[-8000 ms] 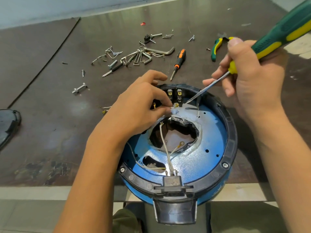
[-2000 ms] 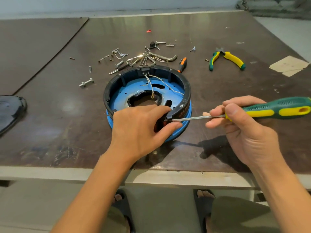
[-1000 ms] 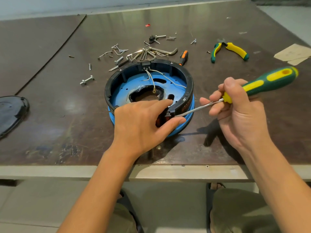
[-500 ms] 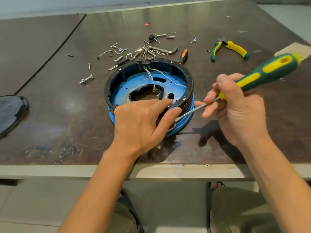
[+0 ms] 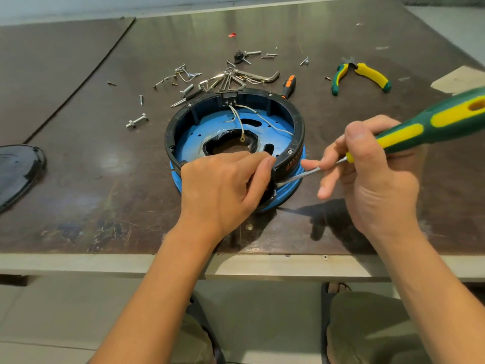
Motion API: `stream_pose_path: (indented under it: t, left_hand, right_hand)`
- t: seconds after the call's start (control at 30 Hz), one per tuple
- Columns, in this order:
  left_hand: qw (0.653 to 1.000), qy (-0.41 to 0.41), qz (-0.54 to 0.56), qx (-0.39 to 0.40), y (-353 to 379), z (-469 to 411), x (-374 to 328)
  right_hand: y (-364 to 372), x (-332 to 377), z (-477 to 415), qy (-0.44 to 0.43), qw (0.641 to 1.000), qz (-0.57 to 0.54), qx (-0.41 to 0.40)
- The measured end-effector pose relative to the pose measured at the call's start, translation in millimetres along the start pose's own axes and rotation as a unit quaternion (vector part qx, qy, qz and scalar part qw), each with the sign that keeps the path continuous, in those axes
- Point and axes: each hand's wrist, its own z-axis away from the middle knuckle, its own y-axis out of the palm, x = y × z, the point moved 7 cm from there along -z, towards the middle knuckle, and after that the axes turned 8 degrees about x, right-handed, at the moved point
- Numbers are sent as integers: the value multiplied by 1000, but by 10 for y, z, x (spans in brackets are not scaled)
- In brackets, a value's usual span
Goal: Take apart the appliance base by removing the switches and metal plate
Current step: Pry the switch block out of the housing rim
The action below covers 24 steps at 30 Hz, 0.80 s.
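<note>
Appliance base (image 5: 296,119) sits flat on the table, near the front edge, centre of view. It is round: a glossy black plastic ring on a blue shell. The blue metal plate (image 5: 190,139) inside has small holes, slots and a ragged central cut-out. A black switch block (image 5: 227,97) sits on the far rim. Thin white wires (image 5: 239,119) run from it, one ending in a ring terminal.

Table (image 5: 78,166) is dark brown board, scuffed and scratched, with a pale front edge. Light tiled floor below.

Behind the base: loose screws (image 5: 141,100), a bolt (image 5: 136,121), hex keys (image 5: 253,77), a small orange-handled driver (image 5: 288,85) and green/yellow pliers (image 5: 360,74). A black glossy lid (image 5: 18,172) lies far left.

Left hand (image 5: 223,187) is clamped over the near rim, fingers curled inside, thumb pressed on the outside of the black ring.

Right hand (image 5: 372,179) grips the green/yellow screwdriver (image 5: 433,122), thumb on the handle, forefinger out along the shaft. The handle angles up to the right. The tip sits at the seam under the black ring, just beside the left thumb.
</note>
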Motion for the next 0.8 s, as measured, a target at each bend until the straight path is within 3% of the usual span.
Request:
stream_pose_path:
  t: [0.13,0.3,0.47,0.57,0.7,0.8]
  left_hand:
    - [1000,-1,4,9,5,-2,0]
    - [1000,8,6,-5,-8,-1,-9]
    - [1000,8,-3,-15,-18,-2,-19]
    - [1000,2,-2,-15,-17,-3,1]
    - [1000,5,-8,-12,-14,-5,-5]
    - [1000,6,-11,-11,-12,-5,2]
  right_hand:
    - [-79,-215,-58,93,990,-67,-81]
    - [-175,-502,-15,205,953,-113,-195]
    - [-210,-642,68,258,919,-172,-243]
    - [-141,-605,84,234,931,-178,-217]
    - [75,-423,93,124,972,-160,-123]
    - [30,-389,113,105,969,-157,-157]
